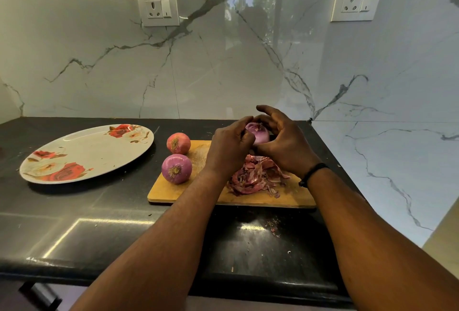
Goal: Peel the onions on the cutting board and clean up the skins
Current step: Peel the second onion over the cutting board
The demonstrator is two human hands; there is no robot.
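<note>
Hands meet above the far part of the wooden cutting board (173,192), both curled round one purple onion (259,134) held between them, clear of the board. The left hand (229,148) grips the onion's left side with its fingers folded in; the right hand (282,142) cups the right side and the underside, its fingers arched over the top. A dark band (313,173) circles the right wrist.

Directly beneath the hands, a heap of reddish onion skins (255,178) lies on the board. Left of the left hand, a peeled glossy onion (176,168) sits on the board's left edge, root end facing the camera. Just beyond it, an unpeeled onion (178,143) with papery orange-pink skin rests at the board's far left corner. Farther left, well apart from the board, a rose-patterned plate (94,147) lies on the black bench (74,211). Nearer the person than the board, a few skin flecks (273,227) dot the bench.
</note>
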